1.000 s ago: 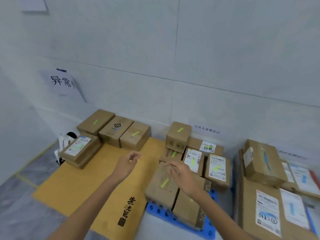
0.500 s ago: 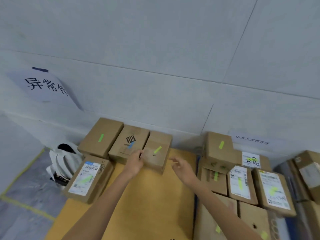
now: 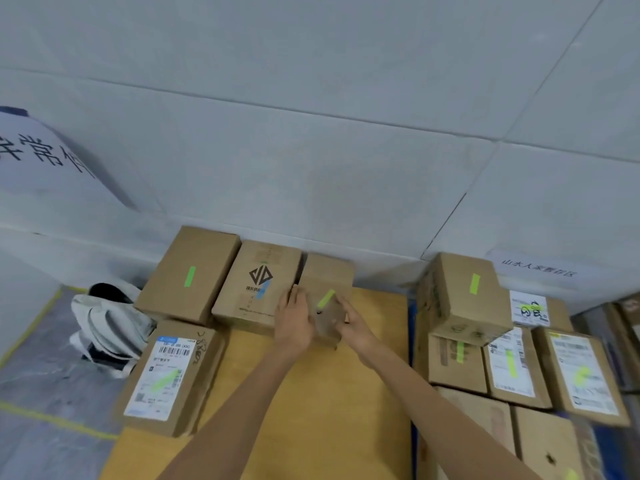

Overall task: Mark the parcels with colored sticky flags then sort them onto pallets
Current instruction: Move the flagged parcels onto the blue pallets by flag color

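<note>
A small cardboard parcel [image 3: 328, 277] with a yellow-green flag [image 3: 326, 298] stands by the wall at the back of the orange sheet-covered pallet [image 3: 311, 393]. My left hand [image 3: 293, 322] lies flat against its left side, fingers straight. On the parcel's right front edge rests my right hand [image 3: 354, 325], fingers extended. Left of it sit a logo parcel [image 3: 258, 271] with a blue flag and a parcel [image 3: 188, 271] with a green flag. A labelled parcel [image 3: 169, 375] with a green flag lies at the front left.
On the right, a second pallet holds several parcels [image 3: 462, 299] with yellow-green flags, stacked close together. A white bag [image 3: 107, 327] lies on the grey floor at the left, beside a yellow floor line [image 3: 31, 327]. Paper signs hang on the wall [image 3: 311, 150].
Both hands moved from the right-hand stack to the small parcel by the wall. The right hand, apart from it half a second ago, now touches it. The view came closer.
</note>
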